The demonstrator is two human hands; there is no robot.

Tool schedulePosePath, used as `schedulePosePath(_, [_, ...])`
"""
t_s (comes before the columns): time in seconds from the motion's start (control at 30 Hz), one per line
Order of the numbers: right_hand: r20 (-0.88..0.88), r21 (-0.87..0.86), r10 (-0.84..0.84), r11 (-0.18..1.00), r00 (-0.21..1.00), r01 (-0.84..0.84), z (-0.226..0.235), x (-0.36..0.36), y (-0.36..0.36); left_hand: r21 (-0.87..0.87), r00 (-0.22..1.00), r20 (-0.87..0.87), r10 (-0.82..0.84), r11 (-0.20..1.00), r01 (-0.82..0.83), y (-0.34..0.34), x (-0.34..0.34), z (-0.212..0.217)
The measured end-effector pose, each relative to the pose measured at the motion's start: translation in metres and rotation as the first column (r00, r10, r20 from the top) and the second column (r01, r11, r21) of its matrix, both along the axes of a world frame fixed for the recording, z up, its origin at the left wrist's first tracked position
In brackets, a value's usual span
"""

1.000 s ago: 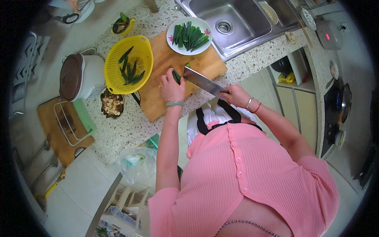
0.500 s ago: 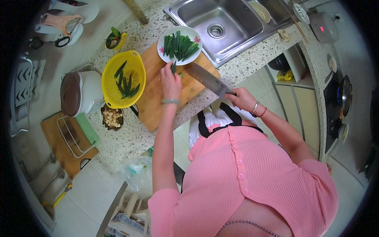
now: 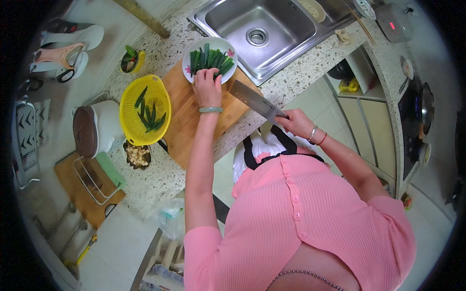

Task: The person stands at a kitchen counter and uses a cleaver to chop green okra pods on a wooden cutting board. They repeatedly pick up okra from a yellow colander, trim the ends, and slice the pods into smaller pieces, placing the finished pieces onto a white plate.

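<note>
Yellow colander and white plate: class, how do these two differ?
The yellow colander is deep and perforated; the white plate is shallow and pink-patterned. The colander holds a few loose green pods; the plate holds a denser pile of green pieces. Both hold green vegetables.

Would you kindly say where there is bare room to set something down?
The cutting board is bare between the yellow basket and left forearm; so is the counter bordered by the sink, front edge and beige lump. It is crowded around the basket, white pot and bowl of chopped pieces, and at the plate, with green pods and left hand.
</note>
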State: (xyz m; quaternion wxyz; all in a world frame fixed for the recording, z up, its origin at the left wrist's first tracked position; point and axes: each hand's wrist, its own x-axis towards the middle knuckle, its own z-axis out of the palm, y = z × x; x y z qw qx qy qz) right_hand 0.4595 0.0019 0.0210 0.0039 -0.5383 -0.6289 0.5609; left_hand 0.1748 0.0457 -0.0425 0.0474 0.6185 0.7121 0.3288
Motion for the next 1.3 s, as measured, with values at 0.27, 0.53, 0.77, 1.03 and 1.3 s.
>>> schedulePosePath(0.27, [-0.003, 0.039, 0.115, 0.993, 0.993, -0.115, 0.000, -0.013, 0.001, 0.178, 0.996, 0.077, 0.053, 0.982, -0.066, -0.020, -0.028, 0.049])
schedulePosePath(0.53, [-0.012, 0.051, 0.185, 0.982, 0.983, -0.184, 0.002, -0.039, -0.005, -0.231, 0.792, -0.499, 0.353, 0.826, -0.514, -0.046, -0.195, 0.018])
schedulePosePath(0.77, [0.122, 0.231, 0.291, 0.922, 0.949, -0.312, -0.006, -0.050, -0.013, -0.627, 0.821, -0.518, 0.239, 0.546, -0.555, -0.031, -0.197, 0.030])
schedulePosePath(1.03, [0.159, 0.270, 0.283, 0.909, 0.946, -0.317, -0.021, -0.060, -0.009, -0.167, 0.908, -0.341, 0.243, 0.935, -0.313, -0.074, -0.203, 0.036])
schedulePosePath(1.3, [0.104, 0.199, 0.216, 0.952, 0.971, -0.233, -0.020, -0.060, -0.006, -0.133, 0.353, 0.918, 0.183, 0.978, -0.163, -0.124, -0.042, 0.045])
